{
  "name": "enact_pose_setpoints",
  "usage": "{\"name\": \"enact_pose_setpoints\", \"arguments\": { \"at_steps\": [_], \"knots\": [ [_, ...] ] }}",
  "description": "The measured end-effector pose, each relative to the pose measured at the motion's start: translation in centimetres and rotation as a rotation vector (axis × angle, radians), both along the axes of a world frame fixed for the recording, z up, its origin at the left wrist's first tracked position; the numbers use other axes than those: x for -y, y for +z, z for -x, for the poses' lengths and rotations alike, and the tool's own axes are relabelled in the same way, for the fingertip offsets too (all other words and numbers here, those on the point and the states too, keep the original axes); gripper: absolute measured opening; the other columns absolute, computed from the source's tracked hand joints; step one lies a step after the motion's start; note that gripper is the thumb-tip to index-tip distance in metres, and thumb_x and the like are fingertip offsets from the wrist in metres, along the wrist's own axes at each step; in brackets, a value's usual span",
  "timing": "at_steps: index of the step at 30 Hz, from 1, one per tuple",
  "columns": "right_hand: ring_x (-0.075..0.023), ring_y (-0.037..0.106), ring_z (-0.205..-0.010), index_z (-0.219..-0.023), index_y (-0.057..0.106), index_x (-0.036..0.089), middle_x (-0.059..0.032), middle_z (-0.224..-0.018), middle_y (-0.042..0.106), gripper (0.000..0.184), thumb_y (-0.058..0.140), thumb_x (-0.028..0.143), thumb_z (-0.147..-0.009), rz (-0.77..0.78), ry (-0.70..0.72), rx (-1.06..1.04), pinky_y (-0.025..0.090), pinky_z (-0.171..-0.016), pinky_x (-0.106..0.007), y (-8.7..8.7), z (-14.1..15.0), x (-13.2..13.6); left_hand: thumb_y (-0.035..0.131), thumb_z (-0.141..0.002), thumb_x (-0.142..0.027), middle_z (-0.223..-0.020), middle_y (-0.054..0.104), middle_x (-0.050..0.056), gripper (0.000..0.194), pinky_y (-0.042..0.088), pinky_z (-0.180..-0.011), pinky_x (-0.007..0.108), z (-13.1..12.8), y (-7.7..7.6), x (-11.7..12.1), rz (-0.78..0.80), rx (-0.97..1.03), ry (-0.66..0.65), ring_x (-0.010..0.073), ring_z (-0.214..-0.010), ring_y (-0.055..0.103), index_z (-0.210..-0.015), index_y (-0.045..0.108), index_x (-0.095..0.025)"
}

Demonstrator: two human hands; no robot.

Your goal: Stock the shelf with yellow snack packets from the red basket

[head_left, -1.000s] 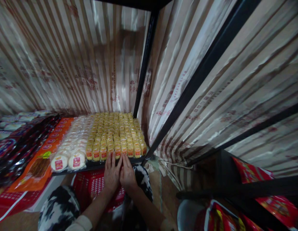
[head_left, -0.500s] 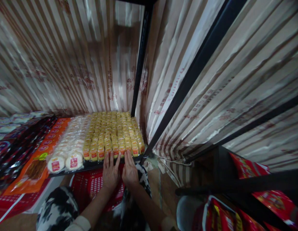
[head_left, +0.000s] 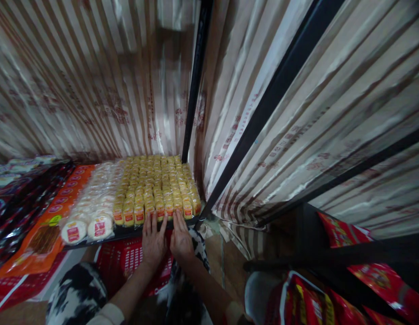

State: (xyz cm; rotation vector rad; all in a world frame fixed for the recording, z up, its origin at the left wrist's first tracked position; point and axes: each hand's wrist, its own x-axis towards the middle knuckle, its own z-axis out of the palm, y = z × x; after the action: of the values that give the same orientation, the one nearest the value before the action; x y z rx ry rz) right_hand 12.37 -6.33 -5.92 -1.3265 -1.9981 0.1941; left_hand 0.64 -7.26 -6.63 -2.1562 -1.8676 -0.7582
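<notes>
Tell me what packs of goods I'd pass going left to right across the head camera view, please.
Dark packs, orange pack, white rounds, yellow packs, then, past the black post, red packs.

Could pass above the yellow packets (head_left: 158, 180); was blocked behind by striped curtain (head_left: 128, 90), rightward by 1 slanting black bar (head_left: 279, 85).

Slim, straight black post (head_left: 192, 85): reference point; beige-and-brown striped fabric curtain (head_left: 104, 81) with red print hangs in folds behind it and to both sides; broad black slanted bar (head_left: 270, 101) right of it; brownish floor (head_left: 212, 255) below it; lighting dim.
</notes>
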Motion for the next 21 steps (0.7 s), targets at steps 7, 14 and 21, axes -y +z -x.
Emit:
{"name": "enact_pose_setpoints", "arguments": {
  "at_steps": [7, 14, 21],
  "knots": [
    [-0.0211, 0.020, -0.133, -0.136, 0.028, 0.006, -0.0141, -0.142, 0.030, 0.059, 0.032, 0.007, -0.078, -0.041, -0.012, -0.030, 0.033, -0.105, -0.043, -0.3, -0.8, 0.8, 0.050, -0.076, -0.017, -0.144, 0.026, 0.013, 0.057, 0.030, -0.101, 0.051, -0.1, 0.3, 0.1, -0.010, 0.010, 0.000, 0.0337, -0.134, 0.015, -0.131, 0.038, -0.025],
    [-0.0233, 0.019, -0.133, -0.138, 0.023, 0.008, -0.0156, -0.143, 0.025, 0.055, 0.029, 0.010, -0.083, -0.087, -0.093, -0.041, 0.033, -0.103, -0.047, -1.1, -2.1, 2.0, 0.051, -0.075, -0.016, -0.147, 0.021, 0.012, 0.060, 0.027, -0.102, 0.051, -0.2, 0.4, 0.1, -0.013, 0.027, -0.012, 0.0336, -0.134, 0.014, -0.133, 0.036, -0.025],
    [-0.0220, 0.023, -0.132, -0.138, 0.022, 0.005, -0.0168, -0.140, 0.032, 0.062, 0.031, 0.004, -0.077, -0.056, -0.114, 0.000, 0.035, -0.103, -0.044, -1.0, -2.3, 0.4, 0.050, -0.075, -0.015, -0.148, 0.016, 0.012, 0.059, 0.026, -0.103, 0.051, -0.3, 0.3, 0.1, -0.008, 0.014, -0.009, 0.0345, -0.134, 0.012, -0.132, 0.037, -0.024]
  ]
}}
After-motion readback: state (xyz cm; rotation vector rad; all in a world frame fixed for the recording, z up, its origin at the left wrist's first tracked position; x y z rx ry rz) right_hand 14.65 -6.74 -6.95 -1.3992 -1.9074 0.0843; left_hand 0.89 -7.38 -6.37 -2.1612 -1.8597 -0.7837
